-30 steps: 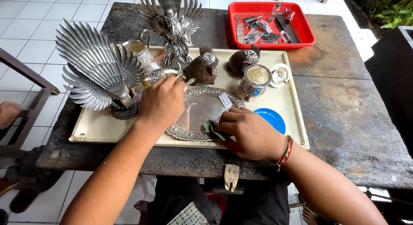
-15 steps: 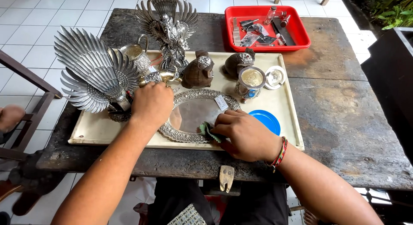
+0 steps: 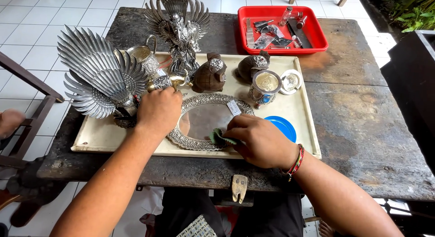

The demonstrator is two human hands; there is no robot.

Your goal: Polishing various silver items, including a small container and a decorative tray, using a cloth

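An oval silver mirror tray (image 3: pixel 206 119) with an embossed rim lies on a cream tray (image 3: pixel 299 110). My left hand (image 3: pixel 158 111) presses on the oval tray's left rim and holds it still. My right hand (image 3: pixel 258 139) pinches a small green cloth (image 3: pixel 218 137) against the oval tray's lower right rim. A white tag (image 3: pixel 234 107) lies on the upper right of the oval tray. A blue lid (image 3: pixel 283 127) sits just right of my right hand.
On the cream tray stand a silver feathered bird (image 3: pixel 97 78), a winged silver statue (image 3: pixel 179 28), a silver jug (image 3: pixel 144 58), two dark carved figures (image 3: pixel 210 74), and a small open pot (image 3: pixel 265 85) with its lid (image 3: pixel 290 81). A red tray (image 3: pixel 317 38) of tools sits behind on the dark wooden table (image 3: pixel 362 119).
The view shifted slightly. My right hand slid a little along the oval tray's lower rim with the green cloth. My left hand stays on the left rim.
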